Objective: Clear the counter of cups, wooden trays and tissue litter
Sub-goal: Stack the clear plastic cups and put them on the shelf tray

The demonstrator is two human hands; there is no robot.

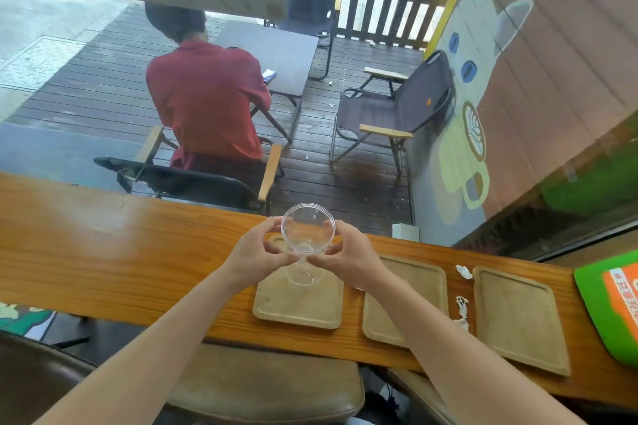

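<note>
Two hands on one clear plastic cup [308,234]: left hand [257,252] and right hand [348,252] each pinch its wall from opposite sides, thumbs low, fingers curled up near the rim. Cup is held off the counter [121,252], over the far end of the left wooden tray [297,307], mouth tipped toward the camera. It's fully see-through, with a round rim tapering to a smaller base. Can't tell if it's one cup or a nested pair. Middle wooden tray [421,286] and right wooden tray [518,317] lie flat along the counter's near edge, toward its right end. All three are pale with rounded corners and a raised lip. Tissue scraps [463,272], white and crumpled, sit on the counter between the middle and right trays.
</note>
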